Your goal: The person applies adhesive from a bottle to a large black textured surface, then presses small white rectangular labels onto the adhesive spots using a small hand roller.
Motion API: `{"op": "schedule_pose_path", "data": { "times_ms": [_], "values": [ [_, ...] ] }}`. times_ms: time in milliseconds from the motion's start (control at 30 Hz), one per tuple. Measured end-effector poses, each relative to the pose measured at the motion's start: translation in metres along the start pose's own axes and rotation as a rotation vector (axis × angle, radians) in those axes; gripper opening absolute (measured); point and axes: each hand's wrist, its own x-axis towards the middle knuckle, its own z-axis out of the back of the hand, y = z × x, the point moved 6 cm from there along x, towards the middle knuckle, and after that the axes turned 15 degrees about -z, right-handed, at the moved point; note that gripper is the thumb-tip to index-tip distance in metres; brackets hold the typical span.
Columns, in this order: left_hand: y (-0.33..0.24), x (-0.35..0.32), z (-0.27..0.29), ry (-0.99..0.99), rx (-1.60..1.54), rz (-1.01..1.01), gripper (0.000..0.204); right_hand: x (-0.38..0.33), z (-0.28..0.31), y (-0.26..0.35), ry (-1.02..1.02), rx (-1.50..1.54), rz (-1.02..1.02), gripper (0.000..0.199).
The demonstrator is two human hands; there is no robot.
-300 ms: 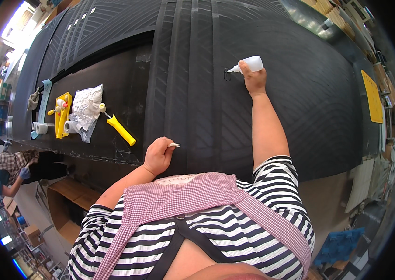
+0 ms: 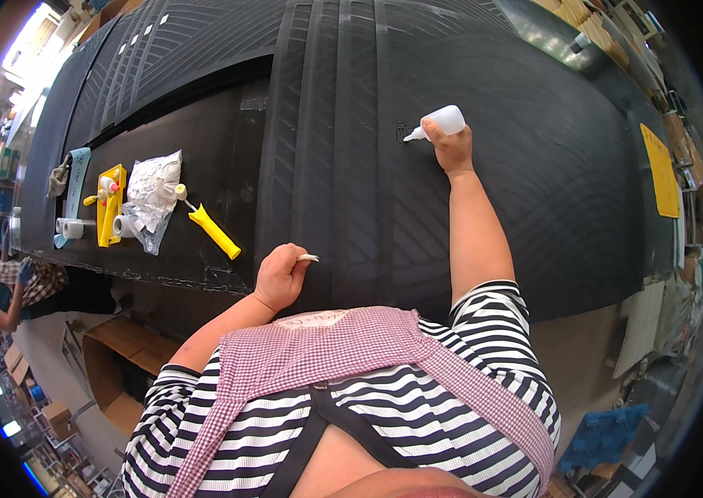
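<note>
My right hand (image 2: 451, 148) is stretched far out and grips a white squeeze bottle (image 2: 443, 122), its nozzle touching the grooved black rubber sheet (image 2: 351, 158). A small mark sits on the rubber just left of the nozzle tip. My left hand (image 2: 279, 276) rests near the front edge of the rubber, fingers closed around a small thin white piece (image 2: 308, 258). I wear a striped shirt and a checked apron.
On the black bench (image 2: 202, 141) to the left lie a yellow-handled roller (image 2: 210, 228), a crumpled clear plastic bag (image 2: 151, 199), a yellow tool (image 2: 109, 203) and white rolls (image 2: 72, 227). Another person (image 2: 7, 286) bends at the far left. A yellow sheet (image 2: 661, 170) hangs at right.
My right hand with the bottle has moved slightly, the nozzle staying at the same spot on the rubber. My left hand has barely shifted.
</note>
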Motion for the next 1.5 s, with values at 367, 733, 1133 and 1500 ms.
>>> {"op": "schedule_pose_path", "data": {
  "times_ms": [367,733,1133,1500],
  "values": [
    [0.001,-0.004,-0.001,-0.010,0.012,0.010,0.006,-0.034,0.013,-0.018,0.168,1.864,-0.803,0.051],
    [-0.004,-0.003,0.001,-0.025,0.046,-0.015,0.003,-0.037,0.026,-0.033,0.105,2.145,-0.741,0.074],
    [-0.023,0.032,0.007,-0.345,-0.849,0.673,0.015,-0.181,-0.046,0.129,0.593,0.562,-0.632,0.009],
    [-0.040,0.042,-0.010,-0.309,-0.872,0.607,0.019,-0.188,-0.064,0.145,0.545,0.310,-0.421,0.007]
  ]
}}
